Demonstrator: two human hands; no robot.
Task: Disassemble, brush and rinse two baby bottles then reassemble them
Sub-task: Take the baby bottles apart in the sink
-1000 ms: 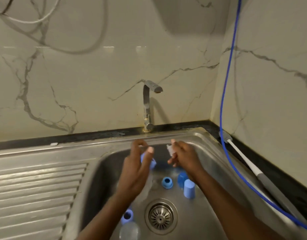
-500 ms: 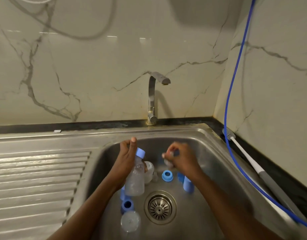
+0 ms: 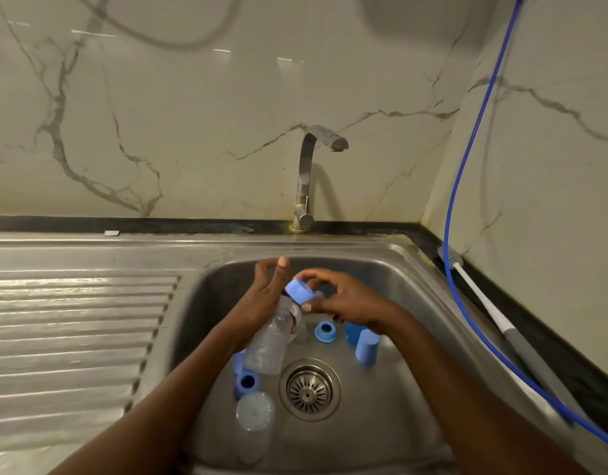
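Over the steel sink (image 3: pixel 415 275) my left hand (image 3: pixel 261 299) holds a clear baby bottle (image 3: pixel 270 341), tilted with its top up and to the right. On that top sits a blue cap (image 3: pixel 298 291), and my right hand (image 3: pixel 343 298) pinches it between thumb and fingers. A second clear bottle (image 3: pixel 252 423) lies on the sink floor by the drain (image 3: pixel 309 389). Loose blue parts lie around: a ring (image 3: pixel 325 331), a cap (image 3: pixel 366 350) beside a darker one (image 3: pixel 353 332), and a collar (image 3: pixel 247 383).
The tap (image 3: pixel 316 166) stands behind the basin, with no water running. A bottle brush (image 3: pixel 480 296) with a white and grey handle lies on the dark counter at the right. A blue hose (image 3: pixel 467 159) hangs down the right wall. A ribbed drainboard (image 3: pixel 72 323) lies left.
My right hand has moved left from over the loose parts to the bottle's top and now pinches the blue cap. The bottle in my left hand has tilted.
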